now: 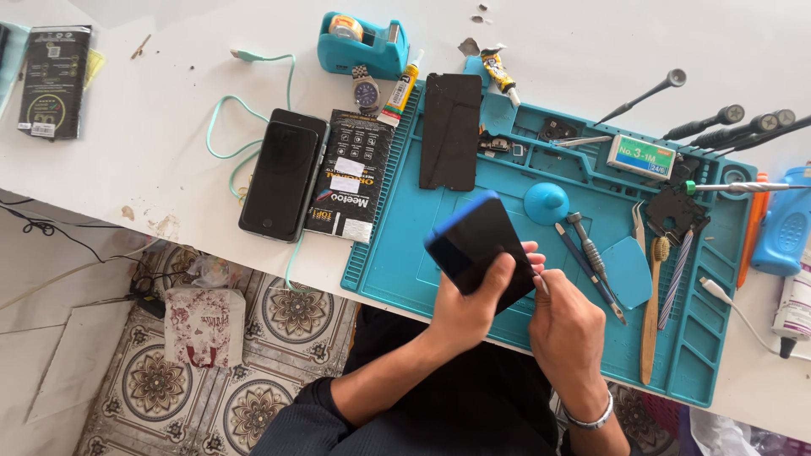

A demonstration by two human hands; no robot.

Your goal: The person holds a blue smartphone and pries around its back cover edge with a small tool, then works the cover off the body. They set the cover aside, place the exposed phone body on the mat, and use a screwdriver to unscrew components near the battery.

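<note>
Fingers [505, 268] of the left hand [469, 308] wrap around a dark phone in a blue case [477, 249], thumb across its face, holding it tilted just above the near edge of the blue work mat [405, 270]. Beside it the right hand [568, 333] is curled shut on a thin tool [541, 281], whose tip meets the phone's lower right edge; a silver bracelet [589, 417] circles that wrist. Just beyond, on the mat, lie a blue suction cup [546, 203], two screwdrivers [590, 257], a blue pick [627, 270] and a wooden-handled brush [652, 312]. Farther off a black panel [450, 131] rests on the mat. Left of the mat, on the white desk [152, 160], lie another black phone [282, 173] and a flat black packet [351, 176]; a tape dispenser [363, 44] stands at the far edge.
</note>
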